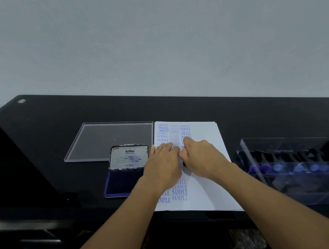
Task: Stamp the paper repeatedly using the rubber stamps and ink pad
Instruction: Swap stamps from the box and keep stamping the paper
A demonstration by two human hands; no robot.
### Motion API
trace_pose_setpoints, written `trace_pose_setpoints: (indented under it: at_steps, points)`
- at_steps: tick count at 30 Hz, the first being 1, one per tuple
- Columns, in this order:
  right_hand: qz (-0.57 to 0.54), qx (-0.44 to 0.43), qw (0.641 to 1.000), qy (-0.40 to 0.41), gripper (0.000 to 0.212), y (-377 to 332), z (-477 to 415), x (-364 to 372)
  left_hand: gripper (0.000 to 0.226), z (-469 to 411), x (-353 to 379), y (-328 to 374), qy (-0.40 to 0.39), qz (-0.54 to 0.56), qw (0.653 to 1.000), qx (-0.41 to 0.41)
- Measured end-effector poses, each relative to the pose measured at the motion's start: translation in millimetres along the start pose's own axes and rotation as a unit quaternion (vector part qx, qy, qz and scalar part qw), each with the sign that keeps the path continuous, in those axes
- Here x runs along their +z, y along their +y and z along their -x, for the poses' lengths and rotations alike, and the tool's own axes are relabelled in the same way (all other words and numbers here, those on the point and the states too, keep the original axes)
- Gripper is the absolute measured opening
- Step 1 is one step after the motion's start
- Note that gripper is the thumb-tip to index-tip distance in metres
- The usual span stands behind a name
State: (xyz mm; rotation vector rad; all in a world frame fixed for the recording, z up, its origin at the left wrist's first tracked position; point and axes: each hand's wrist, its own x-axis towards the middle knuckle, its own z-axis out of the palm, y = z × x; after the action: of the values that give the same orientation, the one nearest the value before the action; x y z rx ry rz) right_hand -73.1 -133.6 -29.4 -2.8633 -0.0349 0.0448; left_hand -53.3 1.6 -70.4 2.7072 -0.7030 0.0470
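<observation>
A white paper sheet [209,173] lies on the black desk, covered with blue prints such as SAMPLE, AMENDED and AIR MAIL. My left hand [163,167] lies flat on the paper's left part, fingers straight. My right hand [200,153] is curled round a rubber stamp [183,162], pressing it down on the paper's middle; only a dark sliver of the stamp shows between my hands. The open Artline ink pad [122,179] sits just left of the paper, its blue pad facing up and its lid raised.
A clear plastic lid [97,140] lies flat behind the ink pad. A clear plastic box [298,168] with several blue-handled stamps stands right of the paper. The desk [52,124] meets a pale wall behind; its front edge is near my forearms.
</observation>
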Motion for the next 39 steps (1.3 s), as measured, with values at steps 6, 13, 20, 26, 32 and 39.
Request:
trace_pose_setpoints:
  at_steps: [6,13,20,26,32,39]
  points:
    - [0.012,-0.005,1.000,0.006,0.021,0.3,-0.3,-0.1,0.040,-0.9,2.3,-1.7,0.008,-0.002,1.000,0.001]
    - [0.010,-0.003,1.000,0.002,0.018,1.7,-1.3,1.3,0.041,-1.1,3.5,-2.4,0.009,0.001,1.000,0.001]
    - [0.035,-0.010,0.999,-0.001,0.017,3.1,-2.9,3.4,0.039,-0.5,2.5,-1.8,0.010,0.005,1.000,-0.002]
    - [0.060,-0.010,0.998,0.007,0.022,3.1,-1.0,2.2,0.039,-0.2,-0.7,-0.2,0.001,0.004,1.000,-0.002]
    - [0.069,-0.007,0.998,0.003,0.020,3.4,-0.8,-0.2,0.044,-2.1,-2.1,-0.7,-0.015,0.005,1.000,-0.009]
    - [0.123,-0.029,0.992,-0.002,0.027,5.6,-4.0,2.4,0.046,0.2,-5.8,0.8,-0.017,-0.004,1.000,-0.004]
